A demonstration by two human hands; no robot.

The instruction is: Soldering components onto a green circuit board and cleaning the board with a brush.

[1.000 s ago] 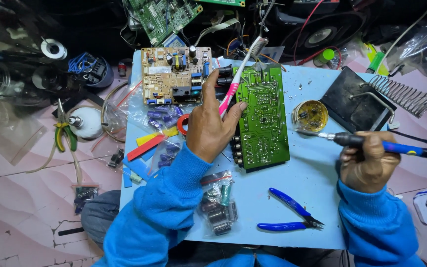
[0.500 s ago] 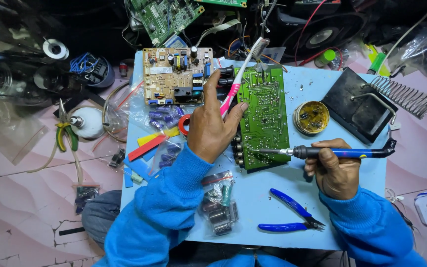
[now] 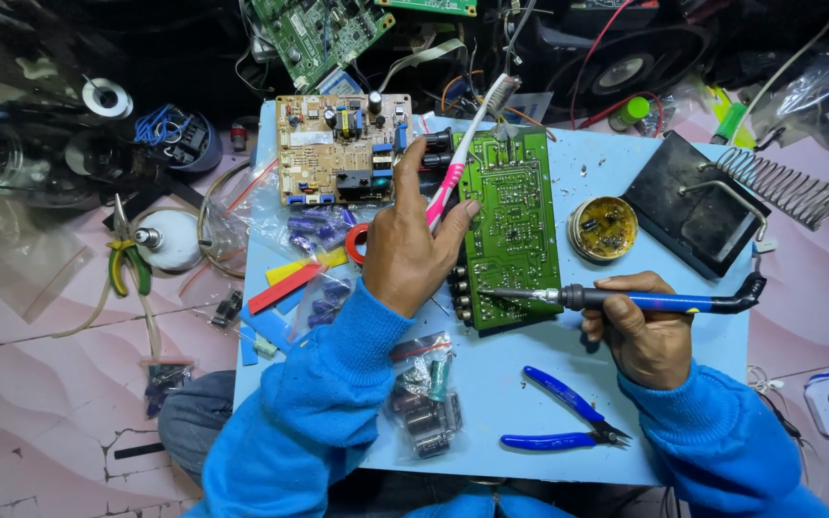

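Open room lies along the near right of the blue surface (image 3: 702,403), broken only by the blue pliers (image 3: 568,412). Left of the green circuit board (image 3: 510,230) the way is crowded — component bags (image 3: 424,393), coloured strips (image 3: 285,283) and a tan board (image 3: 338,149). To the right, the flux tin (image 3: 603,228) and black iron stand (image 3: 698,216) block passage — cables crowd the far edge.

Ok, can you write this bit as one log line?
left hand: holds toothbrush, rests on green board | right hand: holds soldering iron, tip on board

Soldering iron (image 3: 659,301) tip on green board (image 3: 510,230)
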